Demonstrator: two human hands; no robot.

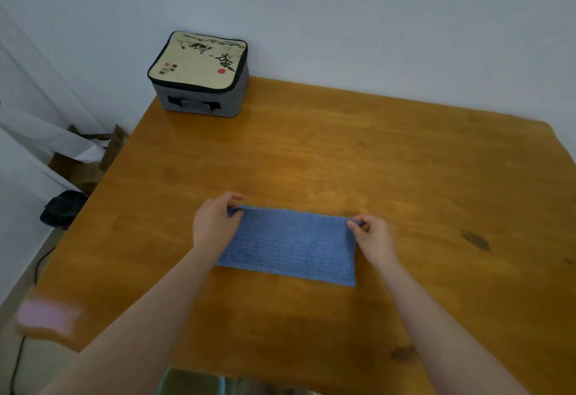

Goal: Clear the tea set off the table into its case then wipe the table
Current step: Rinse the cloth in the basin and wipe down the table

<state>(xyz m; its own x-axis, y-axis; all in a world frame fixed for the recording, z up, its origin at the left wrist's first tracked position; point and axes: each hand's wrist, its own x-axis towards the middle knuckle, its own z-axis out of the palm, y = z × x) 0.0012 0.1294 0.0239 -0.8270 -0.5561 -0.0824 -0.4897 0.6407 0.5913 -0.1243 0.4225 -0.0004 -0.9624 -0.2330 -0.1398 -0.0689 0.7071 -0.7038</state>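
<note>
— What lay closest to the lens?

— Two bare forearms (149, 316), reaching out over the table (389, 151). At the near left edge was a pink thing (46, 316), too blurred to name.

— And the hands?

— Both were on the cloth (290, 245). The left hand (215, 226) pinched its far left corner between thumb and fingers, and the right hand (374, 238) pinched the far right corner the same way. The rest of the cloth lay flat on the wood, near the table's middle and towards the person.

— How did it look?

— It was a long blue rectangle with a knobbly, pebbled weave and straight edges.

— The case?

— The case (199, 73) stood shut at the far left corner, well apart from the cloth and close to the pale wall (343, 14). It was a boxy shape with rounded corners and grey fabric sides. A dark strap handle ran across the front. The cream lid was edged in black and printed with ink-brush branches and a red dot.

— The tabletop itself?

— It was glossy, honey-coloured wood with the grain showing, and it had a dark mark (475, 240) to the right.
</note>
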